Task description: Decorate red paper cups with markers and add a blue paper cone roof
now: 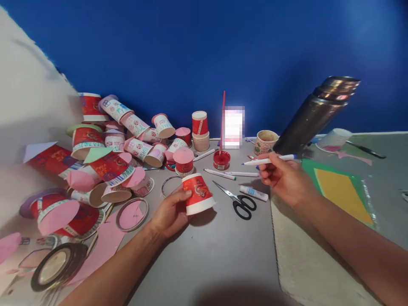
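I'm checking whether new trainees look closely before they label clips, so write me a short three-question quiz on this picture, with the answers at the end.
1. Multiple choice: what does the left hand hold?
A) a glue stick
B) a red paper cup
C) a roll of tape

2. True or false: the black-handled scissors lie on the table, held by neither hand.

3. Fill in the missing word: the right hand holds a white marker whose tip is ____.

Key: 1 B; 2 true; 3 blue.
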`<state>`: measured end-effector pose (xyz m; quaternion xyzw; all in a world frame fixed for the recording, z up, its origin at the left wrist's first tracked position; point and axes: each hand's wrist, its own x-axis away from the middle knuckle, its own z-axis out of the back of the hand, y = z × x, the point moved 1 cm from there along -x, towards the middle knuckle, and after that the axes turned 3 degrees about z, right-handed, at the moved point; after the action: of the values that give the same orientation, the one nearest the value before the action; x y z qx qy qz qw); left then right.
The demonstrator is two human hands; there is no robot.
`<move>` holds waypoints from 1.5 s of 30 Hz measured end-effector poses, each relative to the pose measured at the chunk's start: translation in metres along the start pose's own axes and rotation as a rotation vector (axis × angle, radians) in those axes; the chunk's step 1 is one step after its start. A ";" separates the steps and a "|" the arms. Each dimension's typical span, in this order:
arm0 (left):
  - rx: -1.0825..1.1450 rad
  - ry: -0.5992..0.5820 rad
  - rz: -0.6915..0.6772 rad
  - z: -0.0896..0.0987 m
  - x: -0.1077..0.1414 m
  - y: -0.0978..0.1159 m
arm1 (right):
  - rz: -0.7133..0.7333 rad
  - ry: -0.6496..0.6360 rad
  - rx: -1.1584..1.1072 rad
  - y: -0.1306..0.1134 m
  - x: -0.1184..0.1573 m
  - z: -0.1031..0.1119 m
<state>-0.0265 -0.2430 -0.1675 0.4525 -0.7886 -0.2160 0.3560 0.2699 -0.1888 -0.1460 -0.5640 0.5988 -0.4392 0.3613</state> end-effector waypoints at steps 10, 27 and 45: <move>0.073 -0.084 0.108 0.004 -0.004 -0.005 | 0.154 -0.331 0.099 -0.008 0.044 -0.071; 0.233 -0.217 0.121 0.008 -0.002 -0.003 | 0.338 -0.224 0.370 0.021 0.052 -0.057; 0.150 -0.103 0.095 0.003 0.009 -0.005 | 0.274 -0.223 0.434 0.019 0.051 -0.057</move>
<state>-0.0293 -0.2527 -0.1695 0.4284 -0.8403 -0.1620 0.2900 0.2051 -0.2329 -0.1409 -0.4321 0.5177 -0.4394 0.5935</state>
